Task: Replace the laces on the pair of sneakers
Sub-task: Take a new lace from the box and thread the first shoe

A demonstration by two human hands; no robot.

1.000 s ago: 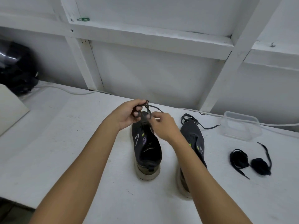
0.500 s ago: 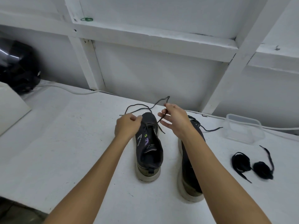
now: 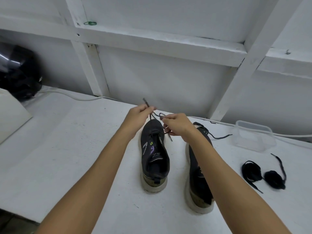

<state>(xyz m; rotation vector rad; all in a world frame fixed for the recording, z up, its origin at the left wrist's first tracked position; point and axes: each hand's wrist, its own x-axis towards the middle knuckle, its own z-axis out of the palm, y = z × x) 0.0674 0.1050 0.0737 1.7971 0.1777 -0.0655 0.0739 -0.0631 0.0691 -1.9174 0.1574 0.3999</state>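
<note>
Two dark sneakers with pale soles stand on the white table, heels toward me. The left sneaker [image 3: 154, 156] has a thin dark lace [image 3: 152, 116] rising from its toe end. My left hand [image 3: 137, 118] pinches one strand of that lace above the toe, with the tip sticking up past my fingers. My right hand [image 3: 177, 124] pinches the other strand just to the right, its end hanging down beside the shoe. The right sneaker [image 3: 198, 176] lies partly under my right forearm, its loose lace [image 3: 217, 136] trailing away at the toe.
Two bundled black laces [image 3: 263, 173] lie to the right. A clear plastic container [image 3: 254, 137] stands behind them. A white cable [image 3: 219, 122] runs along the wall. A black helmet-like object [image 3: 16, 73] and a white slab [image 3: 11, 115] sit at the far left.
Both hands have come together above the left sneaker's toe. The lace ends, spread wide half a second ago, are now drawn up short between my fingers.
</note>
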